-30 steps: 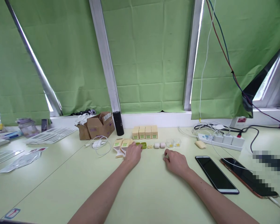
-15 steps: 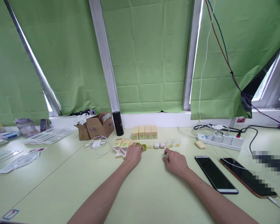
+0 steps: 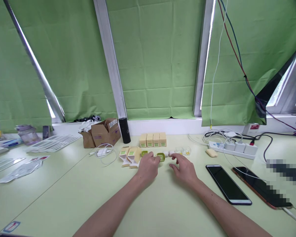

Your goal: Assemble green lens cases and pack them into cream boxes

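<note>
My left hand [image 3: 148, 166] is closed on the left edge of a small green tray [image 3: 160, 157]. A second green tray [image 3: 144, 153] lies behind that hand, beside two opened small cartons [image 3: 134, 156]. My right hand [image 3: 184, 168] hovers with thumb and index finger apart, holding nothing, its fingertips near a pinkish-white roll [image 3: 171, 153]. A whitish roll [image 3: 165, 153] sits just left of it. Clear containers with yellow bits [image 3: 186, 151] stand behind the right hand.
Small closed boxes [image 3: 153, 140] stand in a row at the back, with a black bottle [image 3: 124, 130] and a cardboard box [image 3: 106, 133] to their left. On the right lie a phone [image 3: 228, 185], a second phone [image 3: 261, 187] and a power strip [image 3: 233, 149] with cables.
My left hand has moved right and slightly nearer, bringing one green tray away from the other. My right hand has shifted a little forward, its fingers now nearer the rolls.
</note>
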`<control>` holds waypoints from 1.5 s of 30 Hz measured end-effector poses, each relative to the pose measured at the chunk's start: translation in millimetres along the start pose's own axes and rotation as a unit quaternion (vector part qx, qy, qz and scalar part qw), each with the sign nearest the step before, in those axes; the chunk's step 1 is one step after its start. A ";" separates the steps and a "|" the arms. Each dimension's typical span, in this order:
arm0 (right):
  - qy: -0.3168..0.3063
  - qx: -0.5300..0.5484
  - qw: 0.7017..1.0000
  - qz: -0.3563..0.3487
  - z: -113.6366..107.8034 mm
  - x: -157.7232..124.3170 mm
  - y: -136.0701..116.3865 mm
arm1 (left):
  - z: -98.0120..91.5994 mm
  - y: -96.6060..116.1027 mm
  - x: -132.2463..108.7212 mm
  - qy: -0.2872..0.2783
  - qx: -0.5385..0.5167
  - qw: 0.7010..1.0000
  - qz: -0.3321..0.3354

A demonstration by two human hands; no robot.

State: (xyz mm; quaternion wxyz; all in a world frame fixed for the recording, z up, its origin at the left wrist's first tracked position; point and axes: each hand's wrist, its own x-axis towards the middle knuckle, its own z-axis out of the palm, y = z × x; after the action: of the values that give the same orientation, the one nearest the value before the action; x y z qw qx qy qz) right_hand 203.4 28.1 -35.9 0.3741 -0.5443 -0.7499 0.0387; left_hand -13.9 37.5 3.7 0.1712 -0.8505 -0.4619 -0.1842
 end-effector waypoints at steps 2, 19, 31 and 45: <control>0.019 0.066 0.997 -0.022 4.2 -1.0 1.7 | 3.3 6.0 -2.4 0.032 -0.002 0.999 0.041; 0.071 0.321 0.944 -0.025 -4.5 0.0 -19.0 | -10.2 11.5 -7.5 0.164 -0.164 0.969 0.085; 0.074 0.320 0.944 -0.034 -5.6 -2.5 -20.2 | -2.2 8.0 -4.2 0.203 -0.186 0.956 0.100; 0.050 0.297 0.952 -0.056 -3.5 -4.0 -14.5 | 1.7 10.3 -3.1 0.126 -0.323 0.938 -0.025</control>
State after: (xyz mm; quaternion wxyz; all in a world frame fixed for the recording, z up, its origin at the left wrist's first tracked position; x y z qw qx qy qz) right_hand 194.6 17.6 -28.7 0.5572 -0.3671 -0.7142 0.2113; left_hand -6.5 30.8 -0.4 -0.0603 -0.8179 -0.3737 -0.4334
